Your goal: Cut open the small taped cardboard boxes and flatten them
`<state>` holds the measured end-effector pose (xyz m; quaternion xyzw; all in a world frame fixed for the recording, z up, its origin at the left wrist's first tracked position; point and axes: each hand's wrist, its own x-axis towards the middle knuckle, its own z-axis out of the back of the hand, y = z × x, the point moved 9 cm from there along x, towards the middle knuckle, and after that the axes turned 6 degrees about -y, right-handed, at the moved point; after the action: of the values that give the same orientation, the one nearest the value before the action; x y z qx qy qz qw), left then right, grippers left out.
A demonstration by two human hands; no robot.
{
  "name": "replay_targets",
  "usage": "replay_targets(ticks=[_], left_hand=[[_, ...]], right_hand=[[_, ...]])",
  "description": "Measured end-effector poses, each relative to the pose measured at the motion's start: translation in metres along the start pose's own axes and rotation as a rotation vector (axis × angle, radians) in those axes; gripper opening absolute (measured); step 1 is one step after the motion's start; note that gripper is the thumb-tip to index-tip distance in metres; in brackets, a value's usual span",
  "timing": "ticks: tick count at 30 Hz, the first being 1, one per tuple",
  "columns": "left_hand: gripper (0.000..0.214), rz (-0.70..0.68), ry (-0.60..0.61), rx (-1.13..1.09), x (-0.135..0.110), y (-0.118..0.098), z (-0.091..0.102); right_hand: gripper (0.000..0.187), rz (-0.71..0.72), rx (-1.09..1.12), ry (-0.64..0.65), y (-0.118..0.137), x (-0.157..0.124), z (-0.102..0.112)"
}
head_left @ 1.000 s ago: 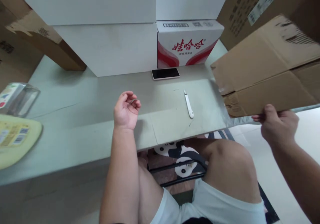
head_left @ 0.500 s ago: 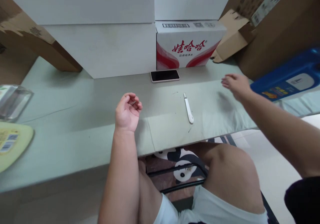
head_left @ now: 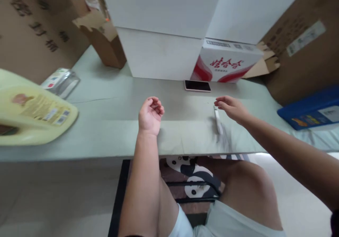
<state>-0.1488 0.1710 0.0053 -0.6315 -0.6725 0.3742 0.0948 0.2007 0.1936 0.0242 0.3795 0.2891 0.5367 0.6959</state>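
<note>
My left hand (head_left: 150, 116) hovers palm-up above the cloth-covered table (head_left: 111, 134), its fingers loosely curled and nothing in them. Over on the right, my right hand (head_left: 231, 108) is held above the table with its fingers stretched out, likewise holding nothing. Just below its fingertips lies a slim white scalpel-like knife (head_left: 218, 121), with its narrow tip pointing away from me. Whether the fingertips touch it I cannot tell. Behind the knife, a phone (head_left: 197, 86) with a dark screen lies flat against the boxes.
White cartons (head_left: 164, 55) and a red-and-white carton (head_left: 225, 64) stand along the back. To the left are a pale yellow bottle (head_left: 39, 111), a clear plastic pack (head_left: 62, 81) and an open brown box (head_left: 106, 46). A blue jug (head_left: 312, 111) lies at the right.
My right hand has moved left, from beside the blue jug to the knife's tip. The view has swung left, bringing in more of the yellow bottle. My left hand keeps its loose curl.
</note>
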Motion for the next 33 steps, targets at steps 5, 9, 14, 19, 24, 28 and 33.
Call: replay_targets(ticks=[5,9,14,19,24,28,33], left_hand=[[0.013,-0.017,-0.158,-0.137,0.002,-0.03,0.036],[0.015,0.034,-0.275,-0.251,0.002,-0.041,0.055],[0.016,0.105,-0.357,-0.391,0.004,-0.045,0.067],[0.012,0.153,-0.411,-0.459,0.011,-0.048,0.081],[0.013,0.14,-0.432,-0.439,0.017,-0.055,0.087],[0.013,0.129,-0.416,-0.39,0.016,-0.051,0.081],[0.007,-0.285,-0.724,-0.228,-0.002,-0.074,0.107]], right_hand=[[0.023,0.275,-0.173,0.194,0.097,0.014,-0.118],[0.025,0.544,-0.256,0.346,0.192,0.017,-0.228],[0.033,0.746,-0.278,0.355,0.297,0.022,-0.352],[0.038,0.712,-0.248,0.249,0.359,0.054,-0.409],[0.028,0.683,-0.222,0.209,0.368,0.085,-0.417],[0.033,0.81,-0.168,0.216,0.352,0.064,-0.404],[0.027,0.898,0.065,0.245,0.302,0.003,-0.329]])
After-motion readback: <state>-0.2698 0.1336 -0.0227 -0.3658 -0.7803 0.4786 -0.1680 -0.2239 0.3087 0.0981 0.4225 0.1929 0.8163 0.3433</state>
